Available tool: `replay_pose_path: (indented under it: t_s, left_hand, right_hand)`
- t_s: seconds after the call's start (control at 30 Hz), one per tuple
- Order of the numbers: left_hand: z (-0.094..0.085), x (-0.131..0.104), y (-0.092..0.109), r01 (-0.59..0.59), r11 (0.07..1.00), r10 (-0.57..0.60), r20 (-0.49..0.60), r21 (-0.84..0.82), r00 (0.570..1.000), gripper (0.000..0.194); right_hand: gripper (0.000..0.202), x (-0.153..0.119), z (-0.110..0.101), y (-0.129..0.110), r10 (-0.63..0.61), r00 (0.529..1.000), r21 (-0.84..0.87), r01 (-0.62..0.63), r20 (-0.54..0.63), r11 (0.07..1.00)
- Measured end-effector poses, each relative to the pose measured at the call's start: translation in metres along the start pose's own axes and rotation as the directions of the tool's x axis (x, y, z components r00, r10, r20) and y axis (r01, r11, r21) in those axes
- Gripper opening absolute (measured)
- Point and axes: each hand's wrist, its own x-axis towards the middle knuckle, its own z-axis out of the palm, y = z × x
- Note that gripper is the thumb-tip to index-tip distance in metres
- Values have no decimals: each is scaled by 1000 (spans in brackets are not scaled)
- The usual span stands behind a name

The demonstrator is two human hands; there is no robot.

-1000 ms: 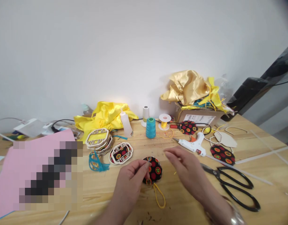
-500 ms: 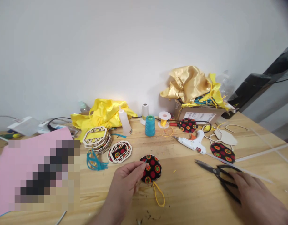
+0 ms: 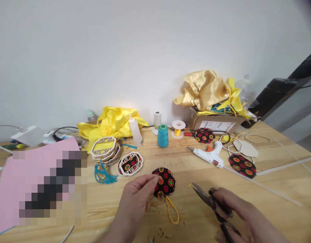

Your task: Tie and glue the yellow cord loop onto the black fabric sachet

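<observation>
Between thumb and fingers, my left hand (image 3: 137, 199) pinches the left edge of a round fabric-covered disc (image 3: 165, 182), black with red and orange flower motifs. A yellow cord loop (image 3: 173, 211) hangs from the disc's lower edge and lies toward me. My right hand (image 3: 241, 211) grips black-handled scissors (image 3: 204, 195), slightly blurred, with the blades pointing up and left toward the disc but apart from it. The blades look nearly closed. A short yellow thread scrap lies by the scissor tips.
A white glue gun (image 3: 209, 155) lies behind the scissors, near another patterned disc (image 3: 242, 165). A teal thread cone (image 3: 162, 136) stands mid-table. Left are stacked wooden frames (image 3: 104, 148), teal tassels (image 3: 104, 173) and pink sheet (image 3: 44, 162). A fabric-filled box (image 3: 218, 123) stands at back right.
My right hand has picked up the scissors from the table and brought them left, toward the disc. My left hand keeps its pinch on the disc, almost unmoved.
</observation>
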Motion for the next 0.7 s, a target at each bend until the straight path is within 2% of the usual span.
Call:
replay_pose_path:
  t_s: [0.07, 0.13, 0.2, 0.3, 0.43, 0.7]
  left_hand:
    - [0, -1, 2, 8, 1000, -7, 8, -5, 1000, 20]
    - [0, -2, 3, 7, 1000, -7, 25, 2, 1000, 17]
    - [-1, -2, 4, -12, 1000, 11, 31, 16, 999, 14]
    - [-2, -1, 3, -34, 998, 32, 33, 44, 999, 13]
    - [-3, -1, 2, -43, 995, 39, 52, 89, 998, 12]
    - [-4, 0, 2, -101, 982, 83, 115, 160, 990, 13]
  right_hand:
    - [30, 12, -2, -27, -2, 997, 78, -4, 78, 997]
    - [20, 22, -3, -42, 41, 985, 110, -61, 170, 992]
    - [10, 30, 0, -47, 78, 957, 133, -119, 278, 984]
    - [20, 40, 8, -42, 63, 924, 165, -133, 377, 977]
    - [33, 51, 21, -38, 43, 934, 147, -100, 354, 984]
    - [33, 62, 22, -51, -25, 938, 180, -41, 345, 983]
